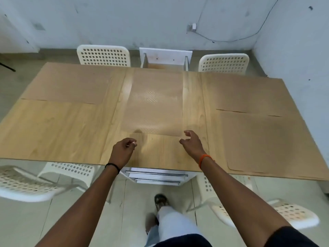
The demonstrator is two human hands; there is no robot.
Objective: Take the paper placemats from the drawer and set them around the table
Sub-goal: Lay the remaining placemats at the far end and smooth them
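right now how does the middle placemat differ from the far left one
The middle placemat looks glossy and shows a dotted pattern; the far left placemat looks plain and matte. The middle one runs lengthwise away from the person, while the left one lies crosswise at the far edge. Both are brown and lie flat on the table.

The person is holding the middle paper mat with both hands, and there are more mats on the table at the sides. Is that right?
Not quite. The head view shows both the left hand and right hand holding nothing, just short of the middle mat. The side mats do lie on the table.
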